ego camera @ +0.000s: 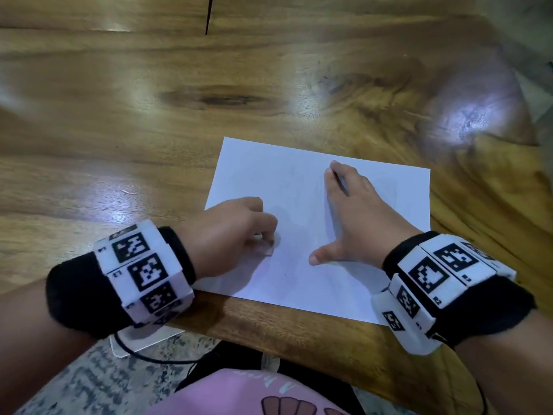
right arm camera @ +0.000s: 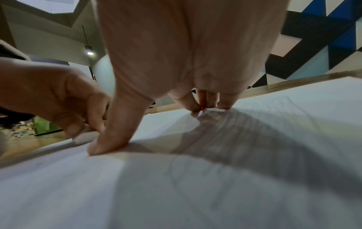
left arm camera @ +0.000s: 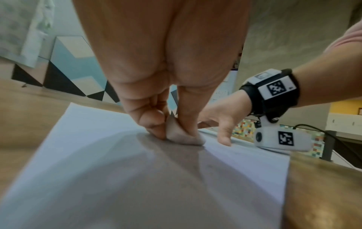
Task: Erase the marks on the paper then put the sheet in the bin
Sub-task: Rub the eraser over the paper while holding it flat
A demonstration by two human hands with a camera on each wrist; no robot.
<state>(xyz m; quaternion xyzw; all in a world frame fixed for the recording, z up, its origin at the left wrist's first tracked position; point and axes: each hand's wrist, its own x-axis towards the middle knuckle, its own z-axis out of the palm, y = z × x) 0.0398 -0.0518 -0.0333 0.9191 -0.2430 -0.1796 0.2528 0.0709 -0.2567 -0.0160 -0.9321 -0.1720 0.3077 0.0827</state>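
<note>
A white sheet of paper (ego camera: 302,187) lies on the wooden table near its front edge, with faint pencil marks across its middle (right arm camera: 245,131). My left hand (ego camera: 236,229) pinches a small pale eraser (left arm camera: 182,133) between thumb and fingers and presses it onto the sheet's left part. The eraser (ego camera: 266,250) shows just below the knuckles in the head view. My right hand (ego camera: 353,217) lies flat on the paper with fingers straight and thumb spread, holding the sheet down. No bin is in view.
The wooden table (ego camera: 149,130) stretches away to the far side and left. Its front edge (ego camera: 284,327) runs just below the sheet. A cable (ego camera: 155,357) and a clear plate hang below my left wrist, above a patterned floor.
</note>
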